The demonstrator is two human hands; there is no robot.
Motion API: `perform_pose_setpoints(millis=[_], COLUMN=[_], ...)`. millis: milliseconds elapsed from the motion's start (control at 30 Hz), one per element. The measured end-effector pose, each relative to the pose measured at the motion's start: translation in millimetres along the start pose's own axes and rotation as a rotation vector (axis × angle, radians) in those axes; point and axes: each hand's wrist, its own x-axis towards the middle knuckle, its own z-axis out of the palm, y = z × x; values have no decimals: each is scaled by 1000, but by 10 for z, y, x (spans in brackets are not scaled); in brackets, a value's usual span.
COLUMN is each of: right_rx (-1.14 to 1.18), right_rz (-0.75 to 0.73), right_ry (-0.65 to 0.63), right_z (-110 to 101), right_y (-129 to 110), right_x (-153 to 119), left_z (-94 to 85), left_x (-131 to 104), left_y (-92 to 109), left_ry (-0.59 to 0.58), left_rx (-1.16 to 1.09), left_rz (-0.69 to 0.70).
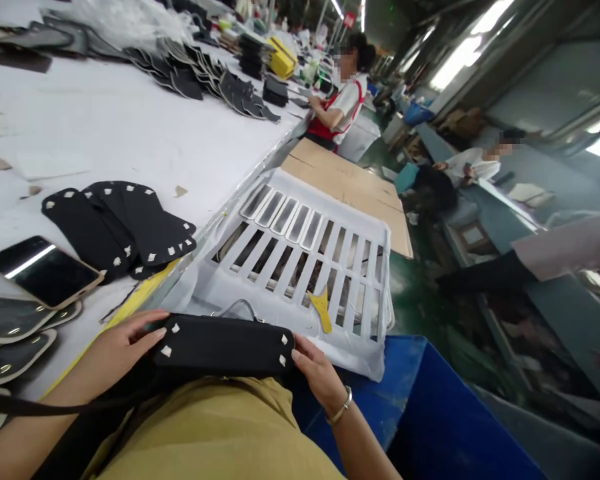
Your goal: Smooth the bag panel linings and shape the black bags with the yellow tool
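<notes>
A long black padded strip (225,343) with white tabs at both ends lies level in front of my body. My left hand (135,340) grips its left end, thumb on top. Its right end is pinched between the thumb and fingers of my right hand (317,370), which wears a bracelet at the wrist. The fingertips beneath the strip are hidden. Similar black pieces with white tabs (125,223) lie overlapped on the white table (80,127), left of the strip. Beside them rests a phone (44,272) with a dark screen.
Past the strip stands a white slotted plastic crate (300,260) with several pale-rimmed strips and a yellow piece (322,310) on it. A cardboard sheet (350,190) lies behind, a blue bin (410,400) to the right. Dark stacked pieces (200,73) and a co-worker (340,100) are farther off.
</notes>
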Motion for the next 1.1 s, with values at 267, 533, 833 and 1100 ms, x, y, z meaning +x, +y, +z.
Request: perform_pose_setpoints(millis=[267,533,833,1100], right_rx=[-64,-251,-278,-70], right_rz=[-47,-55,-115,-83], right_ry=[3,66,62,-43], right_z=[-81,-62,-98,-154], right_y=[76,61,236,233], right_x=[25,61,24,-15], left_z=[691,1312,1366,1364], left_x=[-119,-67,-183,-140], left_y=[884,1147,1169,1066], left_ry=[-244,-484,-418,-398], left_rx=[470,570,550,472], left_rz=[829,865,813,805])
